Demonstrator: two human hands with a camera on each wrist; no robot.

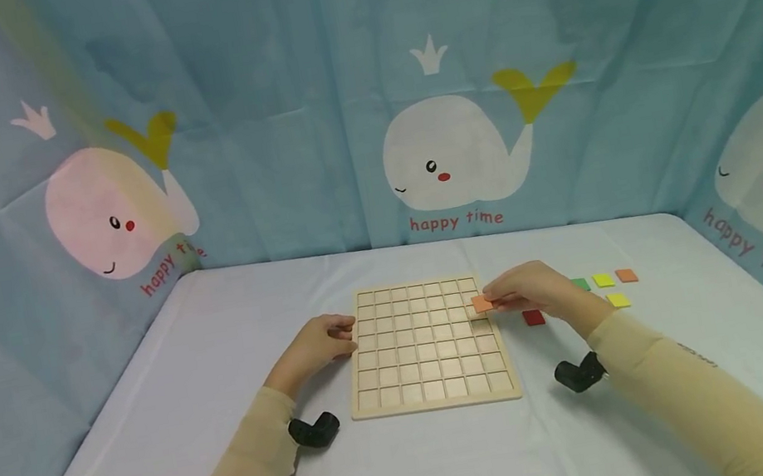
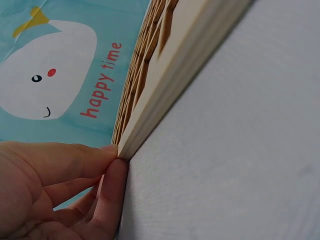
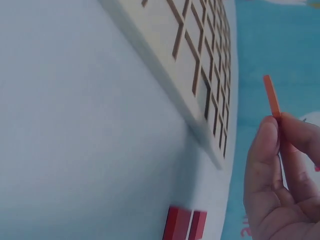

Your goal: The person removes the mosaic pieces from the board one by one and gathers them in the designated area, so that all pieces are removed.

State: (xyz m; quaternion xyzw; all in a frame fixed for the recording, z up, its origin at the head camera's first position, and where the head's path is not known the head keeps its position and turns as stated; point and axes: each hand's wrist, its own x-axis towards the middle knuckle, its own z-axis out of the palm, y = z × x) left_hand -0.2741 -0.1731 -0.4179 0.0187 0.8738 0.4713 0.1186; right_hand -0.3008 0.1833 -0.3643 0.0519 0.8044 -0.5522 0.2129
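Note:
A light wooden grid board [image 1: 426, 344] lies flat on the white table, its square cells showing no tiles. My left hand [image 1: 317, 341] is at the board's left edge. In the left wrist view, the thumb and a finger of that hand [image 2: 65, 185] pinch the edge. Above the board's upper right part, my right hand [image 1: 530, 289] pinches a thin orange square tile [image 1: 482, 304] by its side. The right wrist view has this orange tile [image 3: 271, 96] seen edge-on, raised clear of the board, between the thumb and fingertips.
Right of the board lie a red tile [image 1: 534, 318], a green tile [image 1: 580, 285], yellow tiles [image 1: 603, 280] and another orange tile [image 1: 626, 275]. Black devices [image 1: 315, 431] sit at both wrists. A blue whale-print curtain [image 1: 279, 171] surrounds the table [image 1: 435, 465].

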